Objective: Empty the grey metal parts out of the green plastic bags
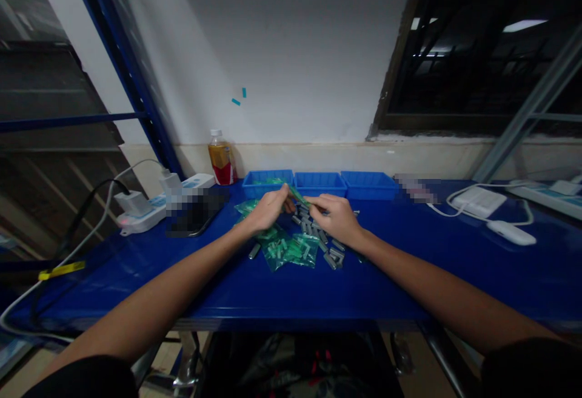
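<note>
My left hand (269, 209) and my right hand (335, 217) meet over the middle of a blue table (409, 270). Both pinch a small green plastic bag (297, 196) between their fingertips, just in front of the blue trays. Under and between my hands lie several small grey metal cylinders (328, 251) in a loose heap. Green bags (291, 249) filled with such parts lie on the table below my left hand. What is inside the held bag is too small to tell.
Three blue trays (321, 184) stand in a row at the back; the left one holds green bags. A drink bottle (220, 158) stands left of them. A power strip with plugs (150, 204) lies at left, white devices with cables (482, 201) at right.
</note>
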A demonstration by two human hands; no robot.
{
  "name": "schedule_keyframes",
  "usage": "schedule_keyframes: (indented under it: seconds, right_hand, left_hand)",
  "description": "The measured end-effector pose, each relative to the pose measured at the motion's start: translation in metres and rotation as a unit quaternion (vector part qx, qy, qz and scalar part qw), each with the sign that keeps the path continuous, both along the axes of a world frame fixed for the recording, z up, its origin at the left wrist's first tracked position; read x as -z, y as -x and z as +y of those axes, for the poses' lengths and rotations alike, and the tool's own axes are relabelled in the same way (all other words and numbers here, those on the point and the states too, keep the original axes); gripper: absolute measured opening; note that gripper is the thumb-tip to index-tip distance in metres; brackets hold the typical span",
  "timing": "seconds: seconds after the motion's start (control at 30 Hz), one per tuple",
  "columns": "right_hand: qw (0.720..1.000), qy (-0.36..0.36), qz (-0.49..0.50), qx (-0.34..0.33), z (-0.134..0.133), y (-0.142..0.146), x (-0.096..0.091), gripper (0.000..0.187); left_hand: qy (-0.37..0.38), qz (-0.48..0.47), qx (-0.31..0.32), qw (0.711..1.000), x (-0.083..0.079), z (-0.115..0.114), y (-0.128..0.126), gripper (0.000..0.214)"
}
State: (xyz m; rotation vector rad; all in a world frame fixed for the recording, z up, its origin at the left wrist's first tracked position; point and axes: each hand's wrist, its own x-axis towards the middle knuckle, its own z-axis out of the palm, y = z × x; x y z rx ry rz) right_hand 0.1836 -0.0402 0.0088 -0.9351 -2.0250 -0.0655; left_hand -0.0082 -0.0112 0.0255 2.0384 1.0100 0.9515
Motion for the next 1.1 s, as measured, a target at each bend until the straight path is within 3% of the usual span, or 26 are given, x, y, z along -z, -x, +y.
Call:
schedule_keyframes:
  seconds: [0.17,0.33,0.4,0.5,0.57,0.67,0.73,0.9,1.0,1.1]
  right_hand:
    - [0.999,-0.026,-0.025,0.014,0.005,-0.001,0.004,0.03]
    - [0.999,-0.003,-0.041,-0.015,0.008,-0.003,0.004,0.034]
    - [0.998,0.017,-0.048,-0.026,0.007,-0.002,0.004,0.036]
    - [0.998,0.055,-0.022,-0.02,0.004,0.001,0.002,0.033]
    - [0.996,0.088,0.028,-0.002,0.003,0.004,0.0,0.026]
    - [0.98,0.155,0.118,0.026,0.003,0.007,-0.002,0.045]
    - [0.965,0.206,0.161,0.022,0.003,0.01,-0.002,0.05]
    - [0.932,0.272,0.231,-0.058,0.004,0.017,0.005,0.027]
    - [0.946,0.233,0.22,-0.04,0.004,0.017,0.006,0.023]
    - [0.98,0.13,0.152,0.009,0.003,0.012,0.003,0.021]
  left_hand:
    - [0.127,-0.088,0.01,0.988,-0.003,-0.001,-0.002,0.057]
    - [0.238,-0.148,0.034,0.959,-0.004,-0.001,-0.002,0.062]
    - [0.201,-0.11,0.009,0.973,-0.003,-0.002,-0.002,0.051]
    - [0.019,-0.01,-0.048,0.999,0.0,-0.004,-0.003,0.031]
    - [-0.132,0.063,-0.062,0.987,0.001,-0.006,-0.003,0.022]
    - [-0.261,0.133,-0.045,0.955,0.002,-0.01,-0.003,0.014]
    - [-0.299,0.158,-0.029,0.941,0.002,-0.012,-0.003,0.011]
    - [-0.358,0.205,0.013,0.911,0.003,-0.017,-0.007,0.01]
    - [-0.341,0.191,0.024,0.92,0.004,-0.018,-0.01,0.015]
    - [-0.239,0.139,0.002,0.961,0.004,-0.016,-0.011,0.031]
